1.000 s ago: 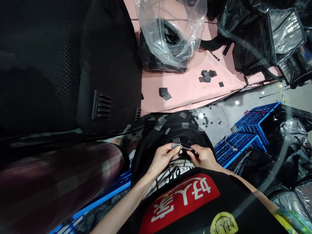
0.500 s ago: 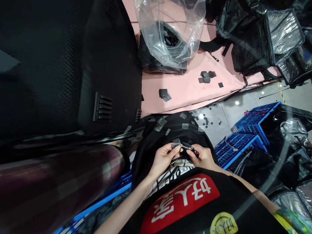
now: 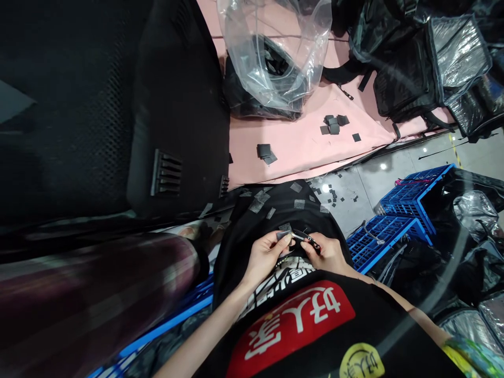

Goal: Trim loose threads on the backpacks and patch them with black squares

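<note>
Low over my lap, my left hand [image 3: 265,254] pinches a small grey fabric piece [image 3: 282,235] between thumb and fingers. Close by on the right, my right hand [image 3: 325,252] is closed around small black-handled snips [image 3: 310,240], whose pale metal tip reaches the edge of the piece by my left thumb. The fingers partly cover both the piece and the snips. Several thin grey squares [image 3: 299,203] lie scattered on the black apron [image 3: 283,215] across my knees.
Ahead is a pink-covered table [image 3: 295,152] with stacks of dark squares [image 3: 264,151], a clear plastic bag [image 3: 275,79] and black bags [image 3: 405,79]. Blue crates [image 3: 394,236] stand at the right; dark scraps [image 3: 334,197] litter the floor. A person's plaid sleeve or clothing [image 3: 98,304] fills the lower left.
The snips have turned slightly between my right fingers, their metal part now meeting the fabric piece. Both hands stay in nearly the same place.
</note>
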Demonstrator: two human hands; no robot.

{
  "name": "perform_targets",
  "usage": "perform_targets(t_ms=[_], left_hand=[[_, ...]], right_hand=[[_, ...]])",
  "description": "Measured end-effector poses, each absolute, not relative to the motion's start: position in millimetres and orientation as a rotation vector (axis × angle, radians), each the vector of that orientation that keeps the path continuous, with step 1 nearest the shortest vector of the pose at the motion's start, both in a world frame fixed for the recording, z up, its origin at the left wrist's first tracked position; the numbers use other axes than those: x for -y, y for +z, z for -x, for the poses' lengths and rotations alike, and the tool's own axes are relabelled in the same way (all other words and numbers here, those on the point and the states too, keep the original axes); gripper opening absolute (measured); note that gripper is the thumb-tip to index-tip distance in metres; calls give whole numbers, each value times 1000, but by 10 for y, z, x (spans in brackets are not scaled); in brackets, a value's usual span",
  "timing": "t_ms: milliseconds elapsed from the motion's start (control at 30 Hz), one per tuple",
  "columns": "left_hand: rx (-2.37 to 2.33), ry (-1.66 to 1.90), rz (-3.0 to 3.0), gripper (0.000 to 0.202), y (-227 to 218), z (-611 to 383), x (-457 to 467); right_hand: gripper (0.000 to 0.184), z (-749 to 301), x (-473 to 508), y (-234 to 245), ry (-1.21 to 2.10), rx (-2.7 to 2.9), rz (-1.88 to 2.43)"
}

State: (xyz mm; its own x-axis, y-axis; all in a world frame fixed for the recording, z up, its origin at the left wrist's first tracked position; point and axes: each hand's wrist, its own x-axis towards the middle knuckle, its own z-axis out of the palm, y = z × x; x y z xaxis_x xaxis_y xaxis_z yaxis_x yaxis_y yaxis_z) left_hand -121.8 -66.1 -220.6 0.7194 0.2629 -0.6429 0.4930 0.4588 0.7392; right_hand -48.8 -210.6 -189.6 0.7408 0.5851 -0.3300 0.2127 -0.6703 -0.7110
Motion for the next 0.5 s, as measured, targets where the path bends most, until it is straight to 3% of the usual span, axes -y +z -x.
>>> perform_targets(t_ms=[367, 500], left_hand=[[-788, -136, -1118, 27, -2242, 1238, 649], [-796, -107, -1167, 24, -2214, 1223, 650]], right_hand=[[23, 368, 2124, -1818, 838, 849, 2385], [25, 372, 2098, -1872, 870, 701, 2274]])
